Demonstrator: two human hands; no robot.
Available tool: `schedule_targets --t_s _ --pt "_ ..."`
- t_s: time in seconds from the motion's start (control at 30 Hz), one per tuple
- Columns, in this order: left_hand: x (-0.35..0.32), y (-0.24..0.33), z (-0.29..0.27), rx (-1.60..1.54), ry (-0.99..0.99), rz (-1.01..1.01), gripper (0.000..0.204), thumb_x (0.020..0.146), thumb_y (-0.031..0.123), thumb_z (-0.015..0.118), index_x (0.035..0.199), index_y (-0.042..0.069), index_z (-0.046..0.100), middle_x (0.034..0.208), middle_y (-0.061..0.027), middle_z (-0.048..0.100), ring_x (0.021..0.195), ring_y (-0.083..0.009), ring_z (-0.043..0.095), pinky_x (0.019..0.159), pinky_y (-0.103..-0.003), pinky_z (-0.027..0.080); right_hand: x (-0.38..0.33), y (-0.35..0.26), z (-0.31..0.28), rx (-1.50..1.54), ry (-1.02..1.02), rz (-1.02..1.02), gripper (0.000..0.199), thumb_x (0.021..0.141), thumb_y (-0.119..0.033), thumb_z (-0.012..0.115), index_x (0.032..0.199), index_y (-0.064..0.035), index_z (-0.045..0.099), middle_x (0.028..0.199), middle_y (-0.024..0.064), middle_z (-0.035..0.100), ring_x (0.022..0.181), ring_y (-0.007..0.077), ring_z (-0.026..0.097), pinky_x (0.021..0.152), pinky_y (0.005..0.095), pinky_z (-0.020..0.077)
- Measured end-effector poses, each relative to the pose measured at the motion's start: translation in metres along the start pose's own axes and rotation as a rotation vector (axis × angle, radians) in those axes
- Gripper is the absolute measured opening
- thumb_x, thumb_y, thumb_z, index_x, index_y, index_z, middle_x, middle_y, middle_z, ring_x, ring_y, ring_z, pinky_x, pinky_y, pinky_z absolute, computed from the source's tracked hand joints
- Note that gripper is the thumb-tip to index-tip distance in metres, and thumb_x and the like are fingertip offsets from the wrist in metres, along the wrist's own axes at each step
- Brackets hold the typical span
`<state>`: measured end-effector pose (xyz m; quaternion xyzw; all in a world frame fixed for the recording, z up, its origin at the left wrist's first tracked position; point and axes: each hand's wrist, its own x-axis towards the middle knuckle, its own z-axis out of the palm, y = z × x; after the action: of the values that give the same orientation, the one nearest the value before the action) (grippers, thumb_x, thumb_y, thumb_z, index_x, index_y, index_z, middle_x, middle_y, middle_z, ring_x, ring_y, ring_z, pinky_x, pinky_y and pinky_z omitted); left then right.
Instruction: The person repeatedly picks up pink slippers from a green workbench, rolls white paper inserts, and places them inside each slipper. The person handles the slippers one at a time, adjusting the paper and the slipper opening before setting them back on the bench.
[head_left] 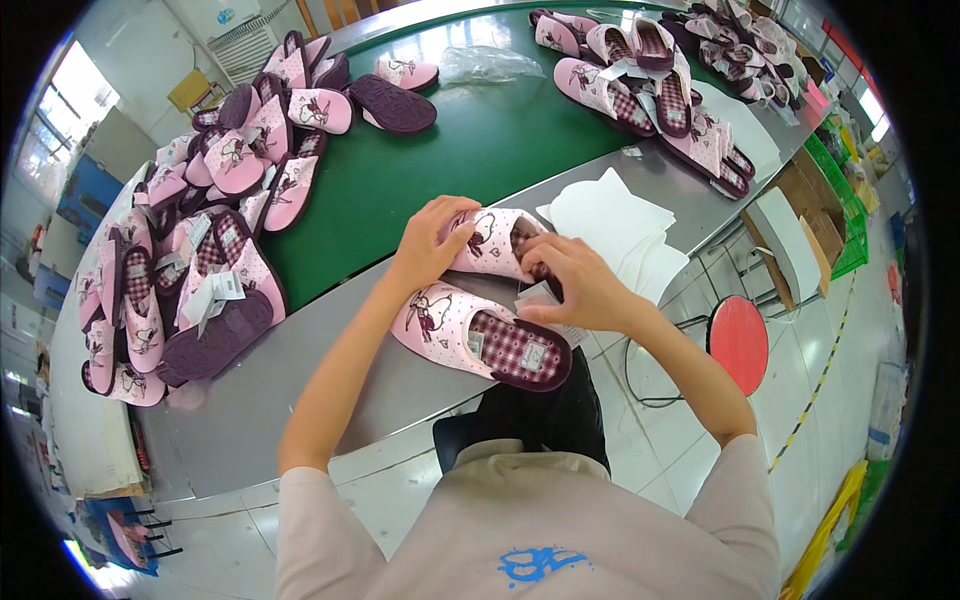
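Note:
Two pink slippers with a printed cartoon animal and dark checked insoles lie side by side on the grey metal table edge before me. My left hand (433,243) is closed round the toe of the farther slipper (490,240). At that slipper's opening, my right hand (575,280) has its fingers curled over the heel end, partly hiding it. Beneath my right thumb is a white paper tag (541,297). The nearer slipper (480,335) rests sole down, toe to the left, touched by neither hand's fingers as far as I can see.
Many pink slippers (235,165) are heaped on the left. More slippers (625,75) lie at the far right, near white paper sheets (620,225). A green belt (440,150) runs behind my hands, with clear plastic (490,65) on it. A red stool (738,345) stands right.

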<state>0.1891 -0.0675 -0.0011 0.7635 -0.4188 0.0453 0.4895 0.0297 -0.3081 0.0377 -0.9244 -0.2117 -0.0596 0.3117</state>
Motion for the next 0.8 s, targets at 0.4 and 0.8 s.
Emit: schedule_targets --t_s 0.4,0.8 --pt "-0.016 0.038 -0.023 0.049 0.194 -0.014 0.027 0.099 0.016 0.063 0.121 0.003 0.073 0.116 -0.0171 0.073 0.110 -0.0340 0.070 0.099 -0.044 0.053 0.027 -0.029 0.041 0.097 0.138 -0.127 0.039 0.082 -0.003 0.074 0.121 -0.0070 0.073 0.100 0.0155 0.064 0.099 0.0380 0.066 0.083 0.0483 0.0553" --pt "-0.138 0.076 -0.176 0.361 0.399 -0.217 0.031 0.101 0.016 0.066 0.128 0.001 0.069 0.121 -0.0168 0.073 0.112 -0.0312 0.070 0.100 -0.038 0.053 0.145 0.185 -0.229 -1.195 0.735 -0.061 0.052 0.093 -0.007 0.062 0.144 -0.0056 0.057 0.140 0.0243 0.060 0.126 0.0447 0.061 0.098 0.0545 0.0560"
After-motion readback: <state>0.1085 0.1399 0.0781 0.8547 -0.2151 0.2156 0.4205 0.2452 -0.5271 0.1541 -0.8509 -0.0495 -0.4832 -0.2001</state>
